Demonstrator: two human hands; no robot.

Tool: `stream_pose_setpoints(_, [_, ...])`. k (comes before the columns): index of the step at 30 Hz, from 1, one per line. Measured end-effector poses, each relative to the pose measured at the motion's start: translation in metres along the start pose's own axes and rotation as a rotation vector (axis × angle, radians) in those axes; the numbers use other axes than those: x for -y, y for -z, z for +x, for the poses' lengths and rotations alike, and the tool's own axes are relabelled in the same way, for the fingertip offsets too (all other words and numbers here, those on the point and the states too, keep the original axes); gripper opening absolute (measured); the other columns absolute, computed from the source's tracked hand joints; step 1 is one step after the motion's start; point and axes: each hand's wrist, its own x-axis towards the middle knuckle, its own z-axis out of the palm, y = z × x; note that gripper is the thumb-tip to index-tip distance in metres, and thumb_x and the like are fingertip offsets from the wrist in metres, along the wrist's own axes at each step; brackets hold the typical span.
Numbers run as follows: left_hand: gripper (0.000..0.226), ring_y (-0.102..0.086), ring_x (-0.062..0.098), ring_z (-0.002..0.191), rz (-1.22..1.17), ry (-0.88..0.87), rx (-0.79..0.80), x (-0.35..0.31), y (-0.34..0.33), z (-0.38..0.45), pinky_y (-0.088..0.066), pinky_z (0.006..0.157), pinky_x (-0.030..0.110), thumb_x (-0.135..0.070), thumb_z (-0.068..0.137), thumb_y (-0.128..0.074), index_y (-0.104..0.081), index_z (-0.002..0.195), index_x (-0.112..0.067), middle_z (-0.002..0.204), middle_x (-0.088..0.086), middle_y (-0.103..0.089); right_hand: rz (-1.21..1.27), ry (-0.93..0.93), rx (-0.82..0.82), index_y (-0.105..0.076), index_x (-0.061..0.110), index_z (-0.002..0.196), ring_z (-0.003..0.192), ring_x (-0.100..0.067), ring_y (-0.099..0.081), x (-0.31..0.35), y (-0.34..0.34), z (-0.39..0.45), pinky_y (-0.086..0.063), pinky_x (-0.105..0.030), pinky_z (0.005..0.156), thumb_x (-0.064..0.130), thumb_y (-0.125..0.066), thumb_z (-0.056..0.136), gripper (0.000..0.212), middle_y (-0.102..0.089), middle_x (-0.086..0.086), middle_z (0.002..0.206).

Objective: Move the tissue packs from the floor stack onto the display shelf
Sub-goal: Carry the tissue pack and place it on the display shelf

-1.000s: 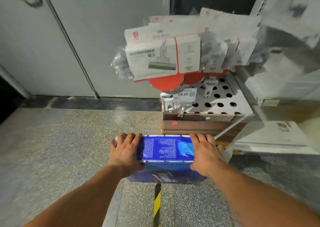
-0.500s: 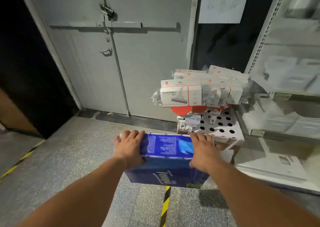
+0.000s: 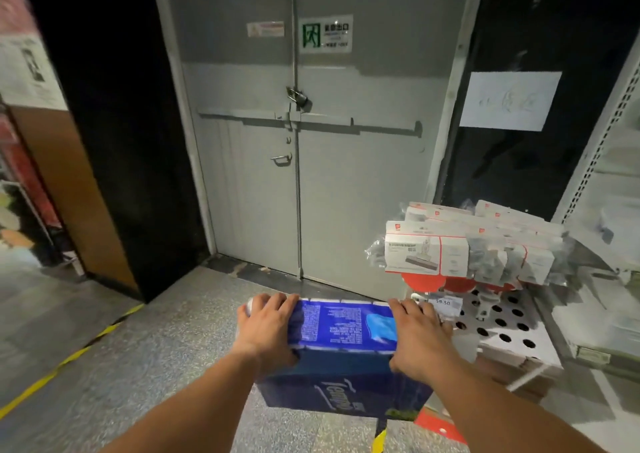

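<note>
Since the earlier frame your view has tipped upward: the grey double door [image 3: 311, 162] now fills the upper middle, with its padlock and green exit sign in sight, while the pack between your hands sits in much the same place as before.

At 7 o'clock, your left hand [image 3: 268, 333] has its fingers curled over the left end of the blue plastic-wrapped tissue pack [image 3: 341, 355], thumb tucked below, so that grip is closed on the pack. At 5 o'clock, your right hand [image 3: 420, 340] wraps the right end the same way, also closed on it. The pack is in the air in front of you, clear of the speckled grey floor [image 3: 145, 359] and touching nothing but your hands.

Its long axis runs left to right between your palms, roughly level. The printed top panel faces up at you, and the branded face points back toward you and down.

At 3 o'clock stands a perforated white cardboard display stand [image 3: 509, 328] with white boxed goods [image 3: 450, 252] hanging above it, just right of your right hand. At the far right edge, the white metal display shelf [image 3: 602, 231] is blurred.

By my reading, this pack is lifted and in transit but not yet placed. The floor stack is out of view, so you cannot tell how many packs remain.
</note>
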Motion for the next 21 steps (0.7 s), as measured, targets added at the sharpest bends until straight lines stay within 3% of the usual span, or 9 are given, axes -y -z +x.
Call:
stream_pose_setpoints(9, [0.103, -0.027, 0.021, 0.135, -0.011, 0.192, -0.017, 0.124, 0.01, 0.01, -0.023, 0.113, 0.054, -0.06, 0.061, -0.078, -0.021, 0.145, -0.041, 0.144, -0.011, -0.037, 0.019, 0.157, 0.02, -0.021, 0.029, 0.153, 0.138, -0.021, -0.029, 0.123, -0.011, 0.081, -0.039, -0.044, 0.106, 0.044, -0.085, 0.073, 0.104, -0.034, 0.001, 0.15])
stream_pose_setpoints(12, [0.098, -0.031, 0.023, 0.132, 0.02, 0.27, 0.013, 0.166, 0.004, 0.031, -0.028, 0.109, 0.052, -0.06, 0.058, -0.078, -0.028, 0.14, -0.042, 0.14, -0.011, -0.041, 0.007, 0.219, 0.043, -0.023, 0.029, 0.151, 0.136, -0.02, -0.031, 0.161, -0.025, 0.134, -0.04, -0.043, 0.104, 0.046, -0.086, 0.071, 0.104, -0.036, 0.002, 0.147])
stream_pose_setpoints(15, [0.086, -0.038, 0.023, 0.122, 0.077, 0.355, 0.008, 0.215, 0.005, 0.059, -0.037, 0.095, 0.048, -0.059, 0.051, -0.077, -0.037, 0.125, -0.039, 0.126, -0.011, -0.046, -0.013, 0.32, 0.067, -0.022, 0.028, 0.151, 0.137, -0.02, -0.03, 0.207, -0.034, 0.195, -0.04, -0.044, 0.105, 0.048, -0.086, 0.071, 0.105, -0.036, 0.002, 0.147])
stream_pose_setpoints(21, [0.085, -0.038, 0.022, 0.12, 0.072, 0.579, -0.06, 0.312, 0.028, 0.113, -0.036, 0.093, 0.048, -0.06, 0.048, -0.074, -0.037, 0.122, -0.04, 0.124, -0.013, -0.046, -0.079, 0.544, 0.073, -0.019, 0.028, 0.152, 0.137, -0.022, -0.029, 0.316, -0.012, 0.327, -0.04, -0.046, 0.104, 0.048, -0.086, 0.069, 0.109, -0.034, 0.003, 0.147])
